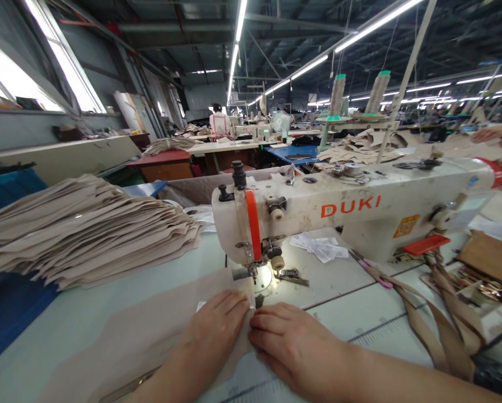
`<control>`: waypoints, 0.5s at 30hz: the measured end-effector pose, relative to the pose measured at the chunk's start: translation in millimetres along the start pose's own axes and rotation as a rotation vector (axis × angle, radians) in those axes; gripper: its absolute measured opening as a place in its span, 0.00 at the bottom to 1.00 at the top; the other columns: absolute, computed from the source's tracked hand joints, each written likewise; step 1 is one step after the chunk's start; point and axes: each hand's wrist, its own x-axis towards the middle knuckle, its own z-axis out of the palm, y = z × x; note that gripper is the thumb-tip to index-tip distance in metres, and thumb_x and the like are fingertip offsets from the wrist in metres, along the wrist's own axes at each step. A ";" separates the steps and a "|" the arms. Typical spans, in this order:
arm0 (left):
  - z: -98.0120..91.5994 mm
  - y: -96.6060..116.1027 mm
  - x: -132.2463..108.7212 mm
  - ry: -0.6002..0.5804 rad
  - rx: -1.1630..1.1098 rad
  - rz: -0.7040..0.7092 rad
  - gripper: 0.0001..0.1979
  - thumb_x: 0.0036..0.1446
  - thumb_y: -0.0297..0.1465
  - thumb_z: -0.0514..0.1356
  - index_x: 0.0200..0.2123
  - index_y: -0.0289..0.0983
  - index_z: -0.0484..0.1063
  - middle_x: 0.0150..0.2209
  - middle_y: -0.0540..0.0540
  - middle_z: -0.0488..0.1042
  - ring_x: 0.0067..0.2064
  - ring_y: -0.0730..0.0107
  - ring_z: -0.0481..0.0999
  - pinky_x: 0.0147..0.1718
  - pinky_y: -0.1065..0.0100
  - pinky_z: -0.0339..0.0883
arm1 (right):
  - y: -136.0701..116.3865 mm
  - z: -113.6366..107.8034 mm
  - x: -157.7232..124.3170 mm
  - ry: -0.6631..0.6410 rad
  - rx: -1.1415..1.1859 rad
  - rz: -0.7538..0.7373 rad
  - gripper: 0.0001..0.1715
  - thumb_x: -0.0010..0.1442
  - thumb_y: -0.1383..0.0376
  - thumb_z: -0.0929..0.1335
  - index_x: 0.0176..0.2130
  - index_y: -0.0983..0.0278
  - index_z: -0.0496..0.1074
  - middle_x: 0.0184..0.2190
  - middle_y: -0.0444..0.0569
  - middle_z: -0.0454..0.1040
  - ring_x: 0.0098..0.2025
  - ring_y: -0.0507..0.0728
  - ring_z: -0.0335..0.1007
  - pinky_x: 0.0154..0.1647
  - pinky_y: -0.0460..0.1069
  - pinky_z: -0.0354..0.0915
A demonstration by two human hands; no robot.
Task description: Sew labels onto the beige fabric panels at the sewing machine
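Note:
A thin beige fabric piece [120, 319] lies on the sewing table, its right edge close to the needle of a white sewing machine [301, 215]. My left hand [215, 330] is on top of the fabric, fingers together and gripping it near its edge. Fingers curled, my right hand [290, 338] pinches the same edge just right of the left hand; its fingertips are partly hidden. Between the fingers and the presser foot [254, 272] a pale folded strip [247, 294] shows at the fabric's edge. The machine's lamp lights the round needle plate [264, 277].
A tall stack of beige fabric pieces [87, 229] stands at left. White labels [320, 246] lie under the machine arm. At right are scissors [372, 268], tan straps [433, 324] and a box of metal fittings [481, 282]. Thread cones [376, 94] rise behind. A person [220, 122] sits farther back.

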 end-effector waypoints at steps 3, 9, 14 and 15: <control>-1.2 1.6 0.4 0.014 0.002 -0.015 0.18 0.56 0.15 0.47 0.42 0.34 0.72 0.39 0.43 0.79 0.41 0.62 0.78 0.43 0.63 0.75 | 0.7 -0.5 -0.5 -0.006 0.015 -0.002 0.14 0.67 0.67 0.64 0.48 0.70 0.74 0.50 0.56 0.75 0.54 0.59 0.68 0.60 0.51 0.59; 1.5 3.2 0.3 0.021 -0.007 -0.028 0.18 0.57 0.15 0.47 0.42 0.35 0.73 0.38 0.43 0.79 0.40 0.64 0.78 0.44 0.65 0.75 | 3.7 -15.9 9.3 -0.066 0.006 0.070 0.12 0.66 0.69 0.64 0.46 0.68 0.74 0.44 0.53 0.77 0.49 0.58 0.69 0.57 0.50 0.62; 0.3 4.1 -0.6 -0.067 -0.016 -0.082 0.20 0.56 0.15 0.47 0.41 0.36 0.74 0.39 0.43 0.79 0.40 0.64 0.78 0.43 0.64 0.75 | 16.7 -14.7 25.1 -0.068 -0.182 0.096 0.08 0.66 0.67 0.65 0.42 0.67 0.74 0.39 0.53 0.76 0.43 0.59 0.69 0.51 0.52 0.64; -0.6 4.2 -1.0 -0.087 -0.018 -0.088 0.20 0.56 0.15 0.47 0.42 0.36 0.74 0.40 0.43 0.79 0.41 0.64 0.78 0.43 0.64 0.75 | 19.3 -11.9 26.7 -0.063 -0.212 0.086 0.08 0.66 0.67 0.65 0.42 0.67 0.74 0.38 0.52 0.75 0.43 0.59 0.69 0.50 0.52 0.64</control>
